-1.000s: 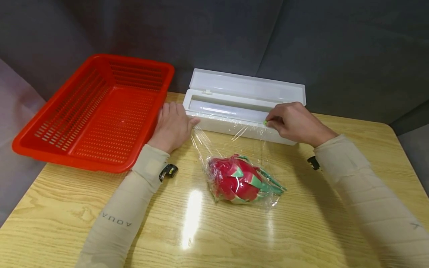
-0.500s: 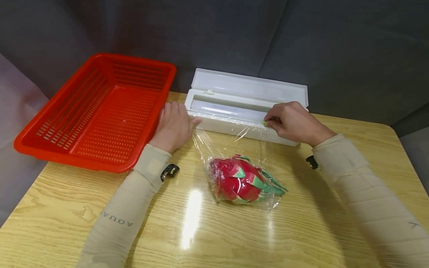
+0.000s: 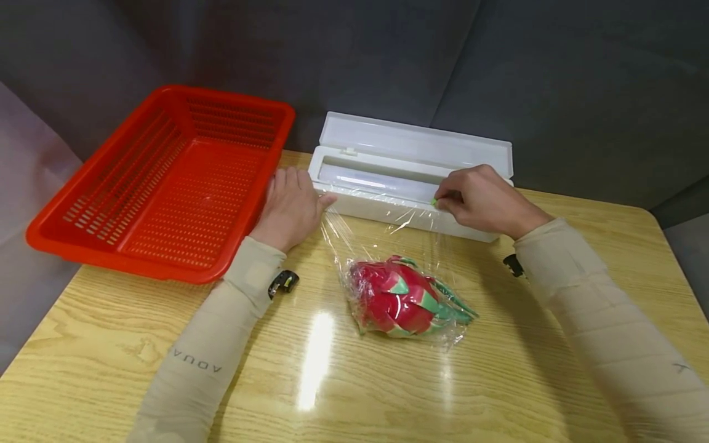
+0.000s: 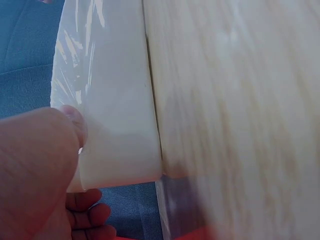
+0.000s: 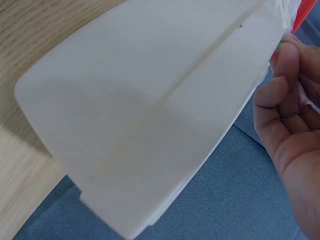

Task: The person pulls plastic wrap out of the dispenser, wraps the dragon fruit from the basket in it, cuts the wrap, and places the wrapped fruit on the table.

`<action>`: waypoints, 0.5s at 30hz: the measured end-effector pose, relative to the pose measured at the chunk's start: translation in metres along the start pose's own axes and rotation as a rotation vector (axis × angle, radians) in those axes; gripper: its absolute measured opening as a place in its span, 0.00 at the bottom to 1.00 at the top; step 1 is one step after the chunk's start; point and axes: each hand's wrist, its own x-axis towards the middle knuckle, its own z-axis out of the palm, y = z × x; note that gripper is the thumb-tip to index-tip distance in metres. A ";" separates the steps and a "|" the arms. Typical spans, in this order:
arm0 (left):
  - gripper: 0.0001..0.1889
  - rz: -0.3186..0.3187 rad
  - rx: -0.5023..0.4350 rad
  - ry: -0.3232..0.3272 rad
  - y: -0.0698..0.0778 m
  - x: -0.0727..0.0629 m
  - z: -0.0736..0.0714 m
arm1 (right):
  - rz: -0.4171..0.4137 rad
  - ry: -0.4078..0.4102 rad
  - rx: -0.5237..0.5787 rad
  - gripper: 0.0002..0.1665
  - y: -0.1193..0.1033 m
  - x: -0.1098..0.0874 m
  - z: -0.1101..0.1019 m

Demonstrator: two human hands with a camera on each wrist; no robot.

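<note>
A white cling film dispenser (image 3: 354,205) stands lid up at the back of the table, with a film roll (image 3: 382,182) inside. Clear film (image 3: 382,231) runs from its front edge down to a dragon fruit (image 3: 399,301), red with green scales, which lies wrapped in film. My left hand (image 3: 290,209) grips the dispenser's left end, thumb (image 4: 75,122) on the film at the edge and fingers curled round the end. My right hand (image 3: 487,200) pinches a small green slide cutter (image 3: 434,202) at the front edge, mostly hidden by the fingers.
A red plastic basket (image 3: 221,271) stands left, close beside my left hand. The dispenser's raised lid (image 3: 415,140) leans back near the dark curtain (image 3: 360,55). Wooden tabletop (image 3: 232,387) extends around the fruit.
My right hand has slid slightly left along the dispenser's front edge with the green cutter. The left hand keeps its hold, and the whole head view has shifted a little.
</note>
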 end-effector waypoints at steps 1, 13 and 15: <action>0.31 0.000 0.001 0.002 0.000 0.000 0.000 | 0.002 -0.003 -0.003 0.04 0.000 0.001 0.000; 0.31 -0.008 -0.004 0.017 0.002 0.000 0.002 | -0.004 -0.029 0.012 0.03 -0.008 0.012 0.004; 0.31 -0.006 -0.009 0.013 0.003 0.000 0.002 | -0.029 -0.040 0.011 0.04 -0.012 0.016 0.004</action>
